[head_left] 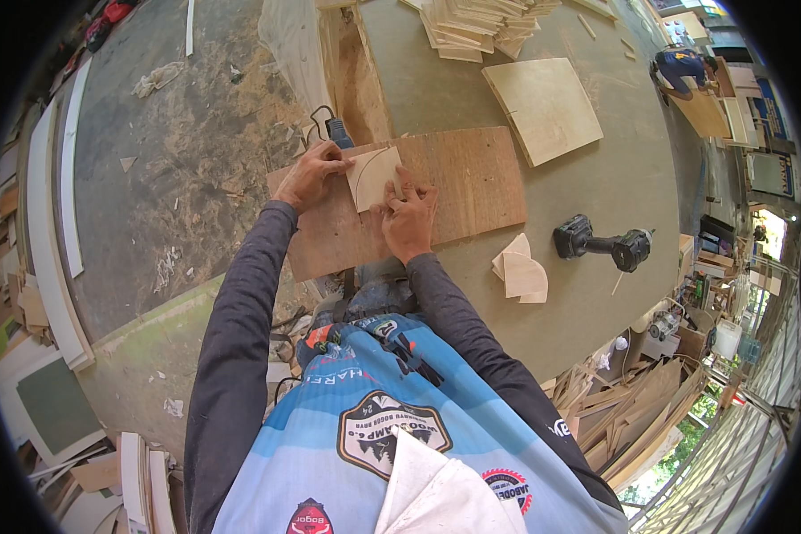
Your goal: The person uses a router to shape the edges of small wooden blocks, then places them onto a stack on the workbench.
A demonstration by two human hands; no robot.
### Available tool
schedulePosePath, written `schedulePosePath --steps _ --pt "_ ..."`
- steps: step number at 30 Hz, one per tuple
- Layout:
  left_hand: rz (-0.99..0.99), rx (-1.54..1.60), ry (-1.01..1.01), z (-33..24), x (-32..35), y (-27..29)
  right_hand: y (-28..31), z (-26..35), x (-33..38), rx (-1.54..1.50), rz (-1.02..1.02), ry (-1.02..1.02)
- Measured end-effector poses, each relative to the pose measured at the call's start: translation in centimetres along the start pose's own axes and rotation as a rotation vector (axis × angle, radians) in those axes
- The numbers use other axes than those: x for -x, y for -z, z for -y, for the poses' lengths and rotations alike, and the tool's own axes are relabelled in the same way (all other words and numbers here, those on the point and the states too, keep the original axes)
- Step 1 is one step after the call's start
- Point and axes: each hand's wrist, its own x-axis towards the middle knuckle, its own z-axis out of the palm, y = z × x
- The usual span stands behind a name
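A small pale piece of plywood [371,181] with a curved line on it lies on a long brown board [476,182]. At its upper left corner, my left hand [311,174] grips it between thumb and fingers. My right hand [408,214] holds the right side, index finger stretched along the edge and the other fingers curled. Just beyond the board, beside my left hand, part of a blue power tool [338,133] with a black cord shows; the board hides the rest. Several curved-edged pale wood pieces [522,274] lie right of my right hand.
A cordless drill [602,243] lies on the worktable [489,334] at right. Beyond are a square plywood panel [544,109] and stacked thin panels [476,25]. Wood offcuts [636,414] are heaped at lower right. Another person [683,69] bends over boards at far right.
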Motion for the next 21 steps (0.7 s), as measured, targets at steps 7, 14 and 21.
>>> schedulePosePath --steps 7,14,21 --pt "0.002 0.017 0.005 -0.09 -0.09 0.08 -0.04 0.05 -0.09 0.009 -0.025 0.013" --pt "0.004 0.029 0.021 -0.01 -0.14 0.02 0.28 0.31 -0.17 0.035 -0.024 0.025" --pt "0.014 0.016 0.022 0.13 -0.16 -0.05 0.0 0.27 -0.09 0.004 -0.007 -0.013"
